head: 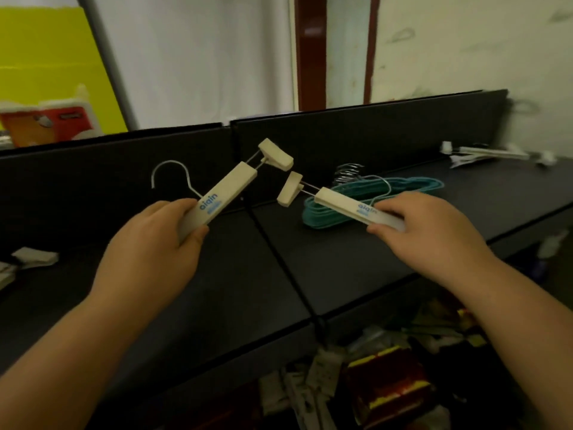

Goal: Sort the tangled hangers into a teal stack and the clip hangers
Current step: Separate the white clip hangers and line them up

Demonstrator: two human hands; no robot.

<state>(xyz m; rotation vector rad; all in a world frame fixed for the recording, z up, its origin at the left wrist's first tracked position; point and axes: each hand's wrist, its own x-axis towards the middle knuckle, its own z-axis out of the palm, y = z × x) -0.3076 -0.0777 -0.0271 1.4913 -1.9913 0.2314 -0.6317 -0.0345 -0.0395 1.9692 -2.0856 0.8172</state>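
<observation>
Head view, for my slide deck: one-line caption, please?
Left hand and right hand each hold a cream clip hanger above the teal stack on the black table.

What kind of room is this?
Probably a workroom or storeroom, not a home. Black tables stand against dark divider panels, boxes and clutter are piled underneath, and teal hangers lie stacked for sorting.

cream clip hangers [217, 200] held, clips extended | teal stack [372, 197] flat on table
</observation>
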